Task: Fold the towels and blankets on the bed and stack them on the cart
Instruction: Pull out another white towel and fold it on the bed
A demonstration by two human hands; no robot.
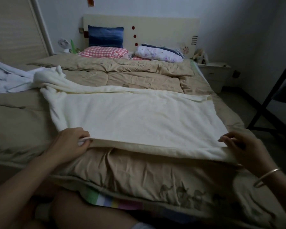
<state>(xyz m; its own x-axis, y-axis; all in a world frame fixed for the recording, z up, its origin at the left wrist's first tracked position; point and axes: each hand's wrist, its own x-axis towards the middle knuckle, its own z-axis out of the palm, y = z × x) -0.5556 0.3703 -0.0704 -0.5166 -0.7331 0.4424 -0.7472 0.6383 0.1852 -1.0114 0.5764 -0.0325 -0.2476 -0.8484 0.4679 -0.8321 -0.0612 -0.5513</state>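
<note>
We have open quilt (127,75) beyond the cream blanket (135,118), free up to the pillows (104,51). A crumpled white sheet (8,76) crowds the left (bunched and raised); a dark frame (271,96) hems the right.

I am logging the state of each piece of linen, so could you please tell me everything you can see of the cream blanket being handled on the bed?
The cream blanket looks like soft, fleecy fabric in a plain pale colour. It lies spread across the tan quilt, mostly flat, with a fold line along its far side. Its far left end is bunched and trails toward a pale blue cloth. The left hand pinches the near left corner; the right hand rests at the near right corner, grip unclear.
</note>
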